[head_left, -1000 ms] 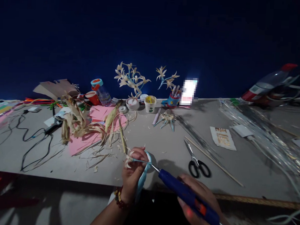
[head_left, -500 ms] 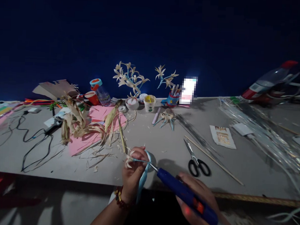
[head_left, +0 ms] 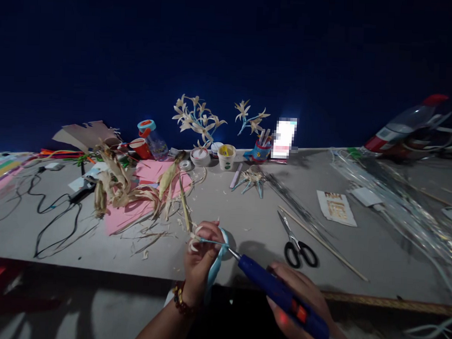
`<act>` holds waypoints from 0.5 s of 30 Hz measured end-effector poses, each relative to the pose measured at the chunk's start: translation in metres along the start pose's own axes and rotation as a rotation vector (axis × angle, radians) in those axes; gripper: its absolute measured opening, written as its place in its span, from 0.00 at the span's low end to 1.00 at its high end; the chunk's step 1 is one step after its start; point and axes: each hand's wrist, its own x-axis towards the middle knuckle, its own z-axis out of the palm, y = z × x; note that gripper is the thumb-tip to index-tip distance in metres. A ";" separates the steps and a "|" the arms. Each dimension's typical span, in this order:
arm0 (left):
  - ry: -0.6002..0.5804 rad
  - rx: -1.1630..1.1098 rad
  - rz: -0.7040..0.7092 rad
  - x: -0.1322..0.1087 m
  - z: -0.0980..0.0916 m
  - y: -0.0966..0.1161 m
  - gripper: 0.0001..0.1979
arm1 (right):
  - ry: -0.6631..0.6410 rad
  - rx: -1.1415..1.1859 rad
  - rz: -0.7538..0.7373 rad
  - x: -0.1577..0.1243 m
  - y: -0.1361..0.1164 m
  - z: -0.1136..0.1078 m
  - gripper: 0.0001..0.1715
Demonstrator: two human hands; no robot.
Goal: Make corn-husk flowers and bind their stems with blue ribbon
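My left hand is closed on a small pale flower whose thin stem is wrapped in light blue. A loose light blue ribbon-like tape loops round behind its fingers and hangs down past the wrist. In my right hand is a blue hot glue pen with a metal tip, an orange switch and a red light. The tip meets the far end of the blue stem, by the tape; whether glue is coming out is too small to see.
Black-handled scissors and a long thin stick lie to the right. Finished flower sprays stand at the back beside a white cup. Dried husks lie over pink paper at left. Blue-stemmed flowers lie mid-table.
Both hands keep nearly the same place, and the glue pen's tip stays at the stem. The view has shifted very slightly.
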 end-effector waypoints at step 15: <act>0.036 0.009 -0.009 0.001 0.001 -0.001 0.05 | 0.036 0.003 -0.091 0.006 -0.002 -0.004 0.17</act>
